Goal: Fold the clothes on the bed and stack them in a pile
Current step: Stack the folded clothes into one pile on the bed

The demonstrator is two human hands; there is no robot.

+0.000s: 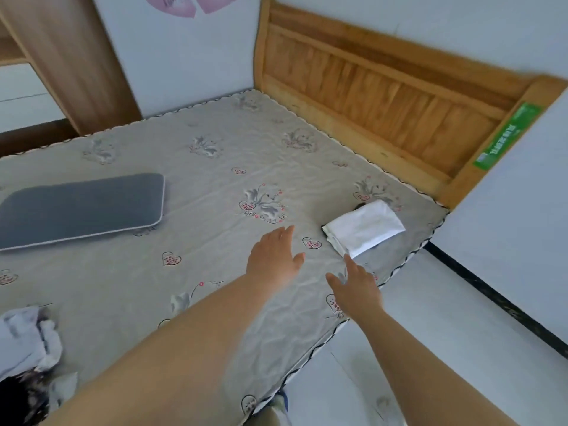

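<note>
Now both bare arms reach out over the grey floral-print mattress [215, 167]. Left hand [272, 256] and right hand [358, 284] hover with fingers straight and spread, holding nothing, just short of the folded white cloth garment [365, 227] near the corner.

bright even daylight, soft blur, wide-angle edge warping.

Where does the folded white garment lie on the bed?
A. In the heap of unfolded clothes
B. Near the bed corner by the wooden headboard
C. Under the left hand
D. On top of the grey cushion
B: the folded white garment lies flat near the mattress corner beside the wooden headboard, apart from the grey cushion and both open hands.
</note>
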